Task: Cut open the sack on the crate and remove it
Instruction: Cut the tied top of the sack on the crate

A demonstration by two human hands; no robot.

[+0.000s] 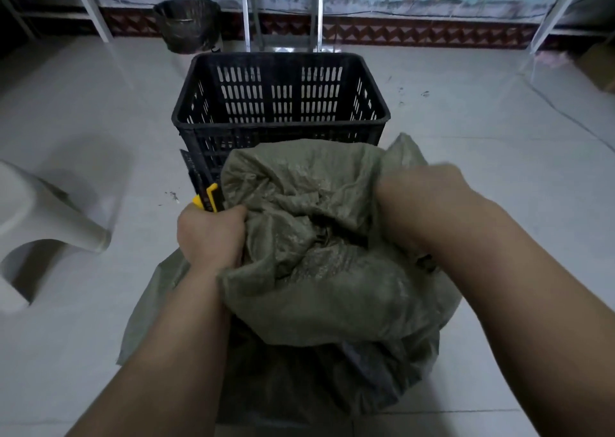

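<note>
A crumpled olive-green woven sack (pixel 319 270) fills the lower middle of the head view, bunched up between both hands. My left hand (pixel 211 237) grips its left edge together with a yellow and black utility knife (pixel 208 198), whose blade sticks up past my fist. On the sack's right edge my right hand (pixel 422 197) is closed tight and blurred by motion. Beyond the sack stands an open black slotted plastic crate (pixel 281 94), its inside looking empty. Dark shapes under the sack are hidden by its folds.
A white plastic stool (pixel 40 223) sits on the tiled floor at the left. A dark waste basket (pixel 188 24) stands by the far wall, beside metal ladder legs (pixel 283 10). White shelf frames flank both sides.
</note>
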